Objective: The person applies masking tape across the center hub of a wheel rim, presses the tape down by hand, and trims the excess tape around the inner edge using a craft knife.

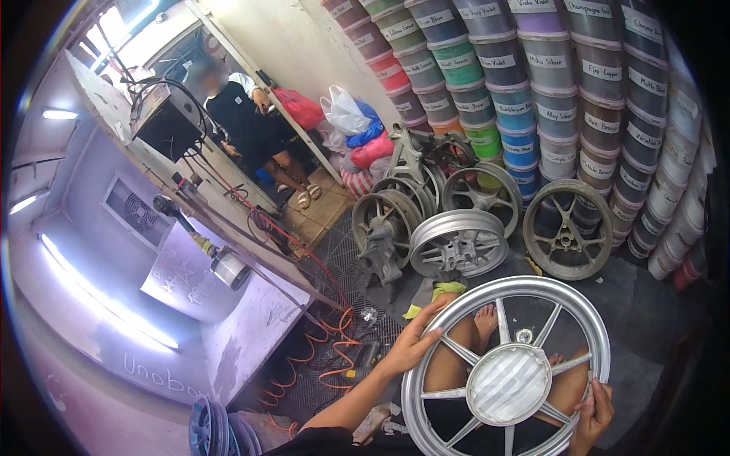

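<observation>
A silver spoked wheel rim [601, 319] stands tilted in front of me, over my legs. Strips of whitish masking tape [509, 384] cover its round hub. My left hand [417, 334] grips the upper left edge of the rim, fingers wrapped over it. On the lower right edge, my right hand [595, 414] is closed round the same rim. Between the spokes my legs and bare feet show. Just beyond the rim lies a yellow-green cloth [435, 296] on the dark floor.
Several bare wheel rims [460, 242] and metal parts lie ahead. Labelled paint tubs [555, 110] are stacked along the wall. An orange coiled hose [334, 338] runs across the floor mat at left, beside a lit spray booth [258, 319]. A person [236, 114] stands in the doorway.
</observation>
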Demonstrator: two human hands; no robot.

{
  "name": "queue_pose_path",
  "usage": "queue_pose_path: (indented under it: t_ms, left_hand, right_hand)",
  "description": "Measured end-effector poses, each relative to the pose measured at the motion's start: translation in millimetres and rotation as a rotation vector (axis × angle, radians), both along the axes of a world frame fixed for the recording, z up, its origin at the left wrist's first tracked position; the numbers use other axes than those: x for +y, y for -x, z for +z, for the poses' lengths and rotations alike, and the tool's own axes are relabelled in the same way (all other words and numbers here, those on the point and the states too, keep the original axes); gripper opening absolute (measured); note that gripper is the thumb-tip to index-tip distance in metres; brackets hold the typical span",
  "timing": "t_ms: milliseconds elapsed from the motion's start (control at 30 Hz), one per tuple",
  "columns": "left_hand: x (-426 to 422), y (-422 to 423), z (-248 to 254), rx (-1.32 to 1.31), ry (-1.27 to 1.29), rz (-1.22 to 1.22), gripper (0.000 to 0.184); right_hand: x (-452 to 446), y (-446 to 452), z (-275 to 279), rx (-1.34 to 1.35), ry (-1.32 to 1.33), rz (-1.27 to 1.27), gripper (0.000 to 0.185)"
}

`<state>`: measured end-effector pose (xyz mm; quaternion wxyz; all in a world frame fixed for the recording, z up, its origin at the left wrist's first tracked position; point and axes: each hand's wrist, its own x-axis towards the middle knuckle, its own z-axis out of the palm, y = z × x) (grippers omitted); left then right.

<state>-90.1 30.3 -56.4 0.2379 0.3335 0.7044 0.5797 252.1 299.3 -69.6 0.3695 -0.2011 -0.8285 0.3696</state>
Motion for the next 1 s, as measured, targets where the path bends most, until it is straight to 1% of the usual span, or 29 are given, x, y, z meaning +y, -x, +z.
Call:
queue_pose_path:
  t_ms: [133, 333, 500, 733, 833, 1000]
  left_hand:
    - [0.6, -0.5, 1.0, -0.006, 0.016, -0.001, 0.059]
    - [1.2, -0.4, 3.5, 0.015, 0.023, -0.006, 0.06]
    - [2.4, -1.2, 4.2, 0.003, 0.006, -0.008, 0.061]
    - [0.4, 1.6, -4.5, -0.009, -0.002, -0.008, 0.061]
    - [1.1, 1.2, -1.5, 0.007, -0.001, 0.001, 0.061]
    - [1.5, 0.6, -2.2, -0.016, -0.014, -0.006, 0.061]
  right_hand:
    - [0.8, 2.5, 0.7, 0.024, -0.064, 0.007, 0.031]
    - [-1.2, 5.4, 8.6, 0.023, -0.039, 0.004, 0.031]
    - [0.0, 2.4, 4.6, 0.015, -0.048, 0.004, 0.031]
    - [-0.7, 3.2, 6.3, 0.015, -0.038, 0.01, 0.03]
    - [-0.2, 6.2, 6.7, 0.061, -0.064, 0.012, 0.03]
    - [-2.1, 2.1, 7.0, 0.017, -0.01, -0.001, 0.03]
